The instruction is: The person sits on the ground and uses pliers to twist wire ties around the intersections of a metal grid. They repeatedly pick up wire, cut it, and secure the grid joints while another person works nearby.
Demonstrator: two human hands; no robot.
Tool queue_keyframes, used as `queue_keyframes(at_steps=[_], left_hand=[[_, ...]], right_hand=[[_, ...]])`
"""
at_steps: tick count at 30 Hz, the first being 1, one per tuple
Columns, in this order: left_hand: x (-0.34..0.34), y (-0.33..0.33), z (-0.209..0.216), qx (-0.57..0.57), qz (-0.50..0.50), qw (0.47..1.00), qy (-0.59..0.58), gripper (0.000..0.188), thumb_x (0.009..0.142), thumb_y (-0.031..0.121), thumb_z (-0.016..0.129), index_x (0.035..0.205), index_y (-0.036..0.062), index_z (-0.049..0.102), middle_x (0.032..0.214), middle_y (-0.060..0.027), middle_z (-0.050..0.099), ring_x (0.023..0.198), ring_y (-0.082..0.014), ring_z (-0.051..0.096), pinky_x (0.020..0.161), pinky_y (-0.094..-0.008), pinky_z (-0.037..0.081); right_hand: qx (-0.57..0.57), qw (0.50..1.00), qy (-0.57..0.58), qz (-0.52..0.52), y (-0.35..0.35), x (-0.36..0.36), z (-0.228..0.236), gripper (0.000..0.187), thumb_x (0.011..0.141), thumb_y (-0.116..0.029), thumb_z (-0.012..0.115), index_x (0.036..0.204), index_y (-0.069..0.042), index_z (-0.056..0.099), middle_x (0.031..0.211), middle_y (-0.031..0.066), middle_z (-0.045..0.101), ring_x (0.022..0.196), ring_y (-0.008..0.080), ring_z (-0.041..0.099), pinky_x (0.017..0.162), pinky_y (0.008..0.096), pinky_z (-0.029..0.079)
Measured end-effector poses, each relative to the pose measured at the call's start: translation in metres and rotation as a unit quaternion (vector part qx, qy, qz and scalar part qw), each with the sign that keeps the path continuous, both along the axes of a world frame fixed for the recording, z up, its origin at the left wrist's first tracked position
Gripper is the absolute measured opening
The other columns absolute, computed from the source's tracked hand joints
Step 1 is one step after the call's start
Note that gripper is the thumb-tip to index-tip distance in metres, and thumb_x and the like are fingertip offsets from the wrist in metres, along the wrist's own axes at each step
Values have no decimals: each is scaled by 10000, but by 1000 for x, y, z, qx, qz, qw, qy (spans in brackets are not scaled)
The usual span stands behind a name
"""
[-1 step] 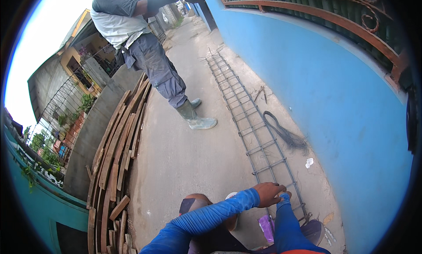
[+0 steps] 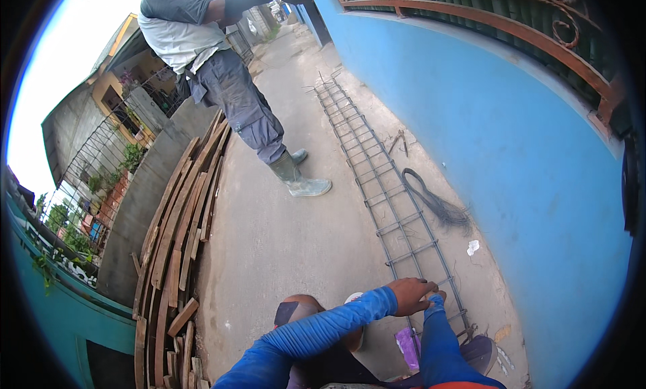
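One long metal frame (image 2: 400, 223) lies on the ground (image 2: 289, 244), going from 12 o'clock down to 5 o'clock. Two hands are over its near end, at 5 o'clock. The left hand (image 2: 408, 296) reaches across to the right, palm down, fingers bent. The right hand (image 2: 438, 299) is just beside it, its arm pointing up. I cannot tell if either grip is closed on anything. One wire bundle (image 2: 444, 211) lies at 3 o'clock. One person (image 2: 232, 96) stands at 11 o'clock in two boots (image 2: 307, 186).

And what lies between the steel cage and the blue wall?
The head view shows a dark wire bundle, a dark tool, a white scrap and other bits.
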State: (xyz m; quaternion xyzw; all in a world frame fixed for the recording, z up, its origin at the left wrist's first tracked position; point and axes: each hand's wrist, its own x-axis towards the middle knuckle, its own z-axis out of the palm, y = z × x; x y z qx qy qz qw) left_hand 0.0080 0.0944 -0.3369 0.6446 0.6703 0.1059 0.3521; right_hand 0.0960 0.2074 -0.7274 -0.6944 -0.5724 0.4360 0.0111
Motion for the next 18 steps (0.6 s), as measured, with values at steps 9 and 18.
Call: queue_keyframes(at_steps=[9,18], left_hand=[[0,-2,-12,9,-11,999,-33,435,939,296,553,1291,43,510,1212,-219,593,1114,-399,573,971,-461,445],[-2,5,-17,26,-31,999,-27,426,939,285,555,1279,30,524,1211,-211,603,1105,-390,582,964,-456,452]], right_hand=[[185,952,-190,-155,-38,139,73,565,818,-253,671,1292,-82,417,1271,212,446,1186,359,431,981,483,389],[38,930,-335,-149,-69,189,60,792,749,-417,778,1330,-92,351,1288,196,436,1264,342,398,905,515,483]])
